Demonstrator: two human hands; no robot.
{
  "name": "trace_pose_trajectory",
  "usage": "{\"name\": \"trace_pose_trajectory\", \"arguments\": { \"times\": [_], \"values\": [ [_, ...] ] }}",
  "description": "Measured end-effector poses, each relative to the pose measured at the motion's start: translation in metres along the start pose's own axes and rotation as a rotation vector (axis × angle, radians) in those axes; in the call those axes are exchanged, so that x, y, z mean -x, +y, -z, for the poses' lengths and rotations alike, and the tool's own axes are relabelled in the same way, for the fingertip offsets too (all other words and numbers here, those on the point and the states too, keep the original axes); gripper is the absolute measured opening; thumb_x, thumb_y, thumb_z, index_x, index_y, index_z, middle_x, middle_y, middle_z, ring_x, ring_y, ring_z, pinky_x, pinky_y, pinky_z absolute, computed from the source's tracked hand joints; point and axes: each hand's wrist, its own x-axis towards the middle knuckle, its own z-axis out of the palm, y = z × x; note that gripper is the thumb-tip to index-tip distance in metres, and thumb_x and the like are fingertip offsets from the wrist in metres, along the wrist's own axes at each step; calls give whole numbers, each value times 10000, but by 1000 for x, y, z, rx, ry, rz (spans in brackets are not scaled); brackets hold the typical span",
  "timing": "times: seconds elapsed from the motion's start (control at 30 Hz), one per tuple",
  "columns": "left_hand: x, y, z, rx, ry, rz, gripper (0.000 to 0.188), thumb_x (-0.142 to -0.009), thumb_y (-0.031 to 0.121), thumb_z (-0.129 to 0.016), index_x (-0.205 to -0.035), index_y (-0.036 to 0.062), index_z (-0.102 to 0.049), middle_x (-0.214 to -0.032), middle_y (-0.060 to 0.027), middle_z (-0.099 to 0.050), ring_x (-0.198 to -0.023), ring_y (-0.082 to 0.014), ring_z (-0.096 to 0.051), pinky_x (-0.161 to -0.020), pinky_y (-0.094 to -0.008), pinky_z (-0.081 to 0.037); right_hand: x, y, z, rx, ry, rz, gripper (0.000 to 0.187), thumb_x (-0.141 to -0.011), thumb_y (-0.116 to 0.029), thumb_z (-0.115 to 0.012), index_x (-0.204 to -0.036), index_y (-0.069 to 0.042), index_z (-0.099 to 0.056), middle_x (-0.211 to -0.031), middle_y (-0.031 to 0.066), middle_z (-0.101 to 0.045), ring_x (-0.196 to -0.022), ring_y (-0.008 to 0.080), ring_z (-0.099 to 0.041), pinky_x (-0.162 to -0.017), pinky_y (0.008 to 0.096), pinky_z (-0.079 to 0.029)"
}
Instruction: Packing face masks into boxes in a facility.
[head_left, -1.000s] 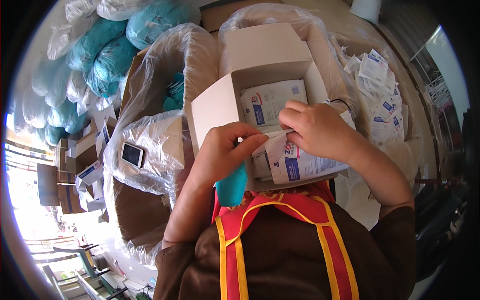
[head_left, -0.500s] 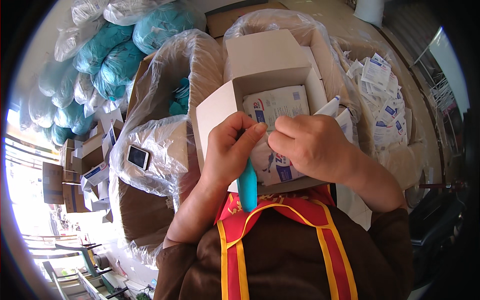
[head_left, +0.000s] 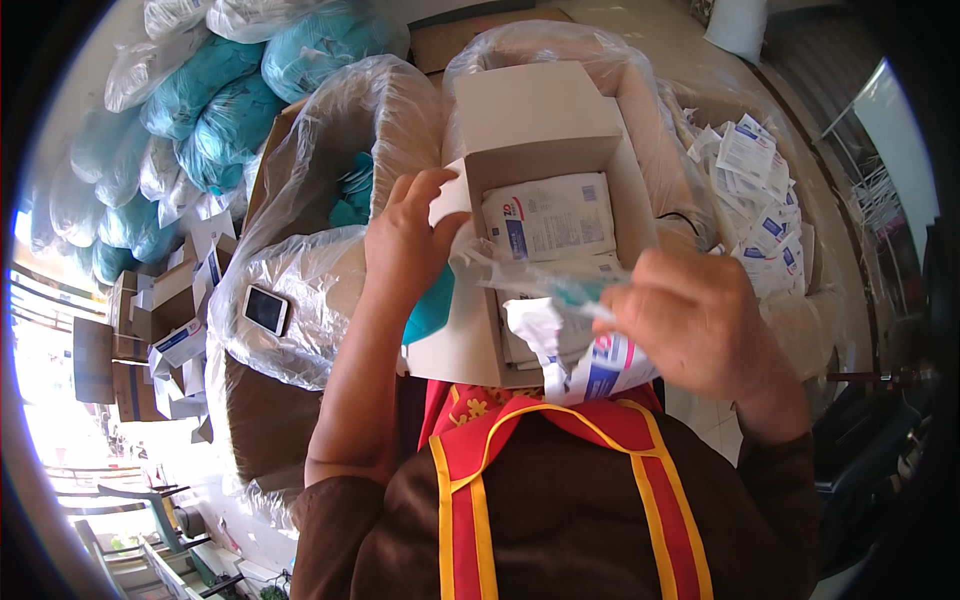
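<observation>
While right fingers (head_left: 630, 302) pinch film (head_left: 535, 277), torn packet (head_left: 610, 376) just below

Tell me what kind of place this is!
Probably a packing or sorting workroom: stuffed plastic bags are piled up, an open box holds white packets, and plastic-lined cartons stand nearby.

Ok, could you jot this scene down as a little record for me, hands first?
Left hand: thumb and fingers apart; teal piece behind it, grip unclear
Right hand: closed on a torn white packet; clear film reaches its fingers, blurred
Carton: flaps open, flat white packets inside
Left: phone lying on clear plastic
Right: loose packets, piled
Upper left: stuffed bags, several teal
</observation>
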Motion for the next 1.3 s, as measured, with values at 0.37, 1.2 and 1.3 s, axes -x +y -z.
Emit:
{"name": "trace_pose_trajectory", "arguments": {
  "times": [0.37, 1.2, 1.3],
  "values": [
    [27, 57, 43, 422, -578, -143, 279, -751, 17, -697, -1029, 41, -683, -908, -117, -679, -801, -285, -671, -683, -343, -522, -11, 11, -31, -131, -18, -54, 217, -697, -68, -797, -744, -51, -586, -697, 56, -502, -576, 235, -565, -499, 352, -435],
    [60, -31, 130, 1108, 560, 366, 441, -1043, 395, -421, -715, 109, -349, -729, -28, -381, -654, -112, -370, -616, -250, -376, 14, 103, -146, 73, -896, -397, 321, -790, -267, -736, -996, -31, -667, -1127, 163, -604, -962, 361, -647, -846, 441, -511],
    [49, -28, 117, 776, 530, 366, 495, -1036, 344, -456, -625, 80, -376, -705, -58, -460, -656, -100, -354, -649, -245, -332, 12, 96, -139, -32, -925, -434, 363, -765, -229, -761, -1044, -24, -653, -1122, 180, -603, -988, 363, -638, -850, 441, -510]
  ]
}}
